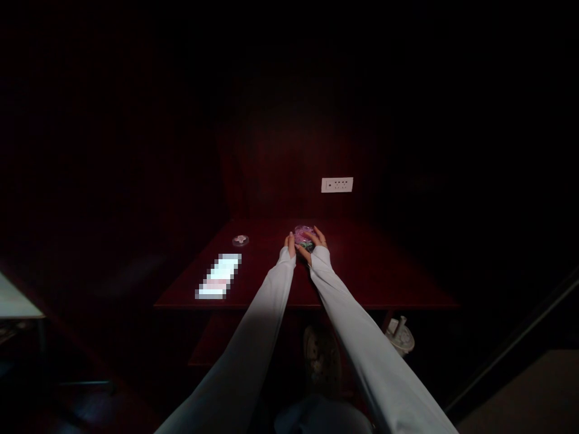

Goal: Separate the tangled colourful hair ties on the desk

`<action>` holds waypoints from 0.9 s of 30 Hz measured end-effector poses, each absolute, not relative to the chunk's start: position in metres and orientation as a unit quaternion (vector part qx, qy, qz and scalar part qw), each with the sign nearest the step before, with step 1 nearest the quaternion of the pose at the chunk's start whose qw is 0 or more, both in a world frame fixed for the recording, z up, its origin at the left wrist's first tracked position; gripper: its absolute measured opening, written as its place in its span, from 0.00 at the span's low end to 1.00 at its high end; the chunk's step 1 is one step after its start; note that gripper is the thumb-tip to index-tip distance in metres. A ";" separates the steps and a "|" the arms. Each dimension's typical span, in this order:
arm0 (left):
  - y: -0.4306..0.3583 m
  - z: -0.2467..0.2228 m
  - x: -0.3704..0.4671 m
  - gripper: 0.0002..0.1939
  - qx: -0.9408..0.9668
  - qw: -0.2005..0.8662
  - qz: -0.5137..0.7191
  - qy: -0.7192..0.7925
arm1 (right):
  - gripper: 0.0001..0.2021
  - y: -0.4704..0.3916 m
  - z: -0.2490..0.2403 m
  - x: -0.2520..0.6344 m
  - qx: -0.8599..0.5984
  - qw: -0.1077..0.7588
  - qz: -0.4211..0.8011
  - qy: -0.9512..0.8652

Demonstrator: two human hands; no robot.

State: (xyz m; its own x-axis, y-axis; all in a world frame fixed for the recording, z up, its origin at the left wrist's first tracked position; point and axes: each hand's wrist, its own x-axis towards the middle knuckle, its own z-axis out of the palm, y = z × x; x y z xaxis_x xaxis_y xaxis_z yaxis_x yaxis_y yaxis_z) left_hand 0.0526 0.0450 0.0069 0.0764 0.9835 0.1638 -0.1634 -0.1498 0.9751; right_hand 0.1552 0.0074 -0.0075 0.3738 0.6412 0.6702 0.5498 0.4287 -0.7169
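Observation:
Near the back of the dark red table (362,271), my two hands are around a small round, clear container (304,229) with pink-purple contents and a bit of green low down. My left hand (290,243) is pressed to its left side, fingers together. My right hand (318,240) reaches over it from the right, the fingers curved across its top and front. What exactly is inside is too small to make out. To the left on the table lies a small round, clear-edged disc (240,240) with a pale pink shape on it.
A bright, pixelated rectangle (218,277) lies at the table's left. On the back wall is a white power socket panel (337,185). Below the table's right edge stands a pale object (400,337), and a clog-like shoe (321,358) shows underneath. The surroundings are very dark.

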 end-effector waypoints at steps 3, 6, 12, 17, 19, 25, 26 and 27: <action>0.038 0.015 0.051 0.29 0.487 0.539 0.555 0.405 | 0.24 0.005 -0.004 0.154 -0.533 0.611 0.001 -0.585; 0.032 0.021 0.049 0.32 0.482 0.547 0.556 0.400 | 0.25 0.005 -0.003 0.154 -0.527 0.602 -0.020 -0.600; 0.033 0.020 0.047 0.34 0.483 0.543 0.554 0.406 | 0.30 0.008 -0.005 0.154 -0.543 0.614 -0.026 -0.573; 0.036 0.016 0.047 0.41 0.499 0.530 0.552 0.407 | 0.30 0.007 -0.004 0.154 -0.560 0.608 -0.019 -0.562; 0.034 0.015 0.045 0.43 0.517 0.520 0.559 0.388 | 0.29 0.007 -0.003 0.153 -0.553 0.611 -0.018 -0.566; 0.031 0.018 0.039 0.42 0.536 0.513 0.553 0.380 | 0.26 0.005 -0.003 0.151 -0.545 0.621 -0.019 -0.563; 0.031 0.018 0.039 0.42 0.535 0.517 0.549 0.380 | 0.26 0.005 -0.003 0.151 -0.546 0.622 -0.021 -0.561; 0.032 0.017 0.039 0.42 0.535 0.528 0.542 0.376 | 0.26 0.005 -0.003 0.151 -0.547 0.622 -0.022 -0.560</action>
State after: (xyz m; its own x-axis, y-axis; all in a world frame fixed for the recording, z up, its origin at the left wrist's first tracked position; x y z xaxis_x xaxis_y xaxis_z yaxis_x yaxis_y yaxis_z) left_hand 0.0388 0.0318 0.0173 0.1298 0.9746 0.1827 -0.1701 -0.1596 0.9724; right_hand 0.1506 0.0045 -0.0029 0.3724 0.5847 0.7207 0.6392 0.4014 -0.6560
